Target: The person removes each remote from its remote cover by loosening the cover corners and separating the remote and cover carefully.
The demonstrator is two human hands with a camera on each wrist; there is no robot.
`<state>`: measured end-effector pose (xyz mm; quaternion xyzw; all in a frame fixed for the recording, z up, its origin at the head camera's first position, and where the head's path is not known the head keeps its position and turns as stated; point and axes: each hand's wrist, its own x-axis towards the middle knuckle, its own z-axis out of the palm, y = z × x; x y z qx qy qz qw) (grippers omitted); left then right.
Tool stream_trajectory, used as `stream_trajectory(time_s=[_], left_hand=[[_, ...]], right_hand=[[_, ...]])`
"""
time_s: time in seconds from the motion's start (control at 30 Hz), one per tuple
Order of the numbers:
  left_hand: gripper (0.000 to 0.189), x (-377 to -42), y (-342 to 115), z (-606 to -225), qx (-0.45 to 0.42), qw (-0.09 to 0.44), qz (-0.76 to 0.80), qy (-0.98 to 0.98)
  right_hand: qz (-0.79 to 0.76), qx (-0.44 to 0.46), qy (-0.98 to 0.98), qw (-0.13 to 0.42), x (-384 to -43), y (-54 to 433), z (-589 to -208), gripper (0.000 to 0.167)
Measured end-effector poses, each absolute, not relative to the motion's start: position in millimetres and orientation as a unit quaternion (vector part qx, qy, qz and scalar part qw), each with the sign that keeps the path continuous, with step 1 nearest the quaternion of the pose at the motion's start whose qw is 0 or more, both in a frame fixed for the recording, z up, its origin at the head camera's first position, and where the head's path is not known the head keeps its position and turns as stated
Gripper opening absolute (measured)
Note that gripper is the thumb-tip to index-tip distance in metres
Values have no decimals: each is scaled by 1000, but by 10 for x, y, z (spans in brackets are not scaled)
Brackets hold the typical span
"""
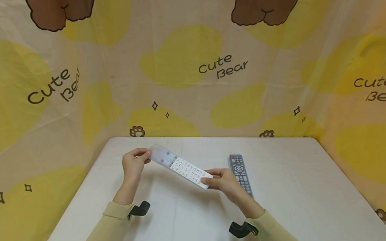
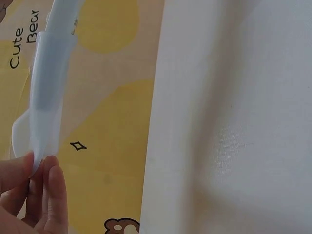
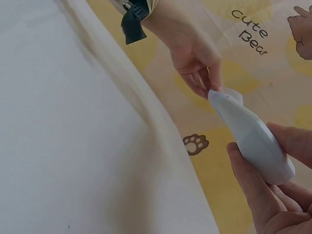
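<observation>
A white remote control (image 1: 189, 170) hangs tilted above the table, its far end inside a translucent plastic sleeve (image 1: 160, 154). My right hand (image 1: 224, 181) grips the bare lower end, thumb over the button side. At the sleeve's far end, my left hand (image 1: 135, 163) pinches the film between thumb and fingers. In the left wrist view the sleeve (image 2: 46, 97) covers part of the remote, and a loose flap sticks out at its side. A dark grey remote control (image 1: 240, 172) lies on the table just beyond my right hand, partly hidden by it.
The white table (image 1: 290, 188) spreads beneath both hands. A fabric backdrop (image 1: 181, 67) printed with yellow patches and bears stands behind it and along the sides. Black camera mounts (image 1: 140, 208) sit at both wrists.
</observation>
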<state>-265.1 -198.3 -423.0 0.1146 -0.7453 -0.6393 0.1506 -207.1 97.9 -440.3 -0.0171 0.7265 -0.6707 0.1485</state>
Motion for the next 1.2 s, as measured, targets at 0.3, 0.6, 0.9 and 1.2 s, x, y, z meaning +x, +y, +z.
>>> stream_trajectory(time_s=[0.3,0.6,0.9,1.2], left_hand=[[18,-2659,-1973,-4224,111,163,-644,-740],[20,-2661,-1989,-4222,116,161,-643,-740],[19,-2655,-1992,-4208,115,163,-643,-739],[21,-2669,-2004,-4220,108,165,-645,-738]], right_hand=[[-672,-18,725,147,-2069,992,-4414,50],[-675,-15,722,152,-2062,996,-4414,51],[-676,-18,722,149,-2050,1005,-4431,49],[-678,-25,719,147,-2052,1020,-4445,48]])
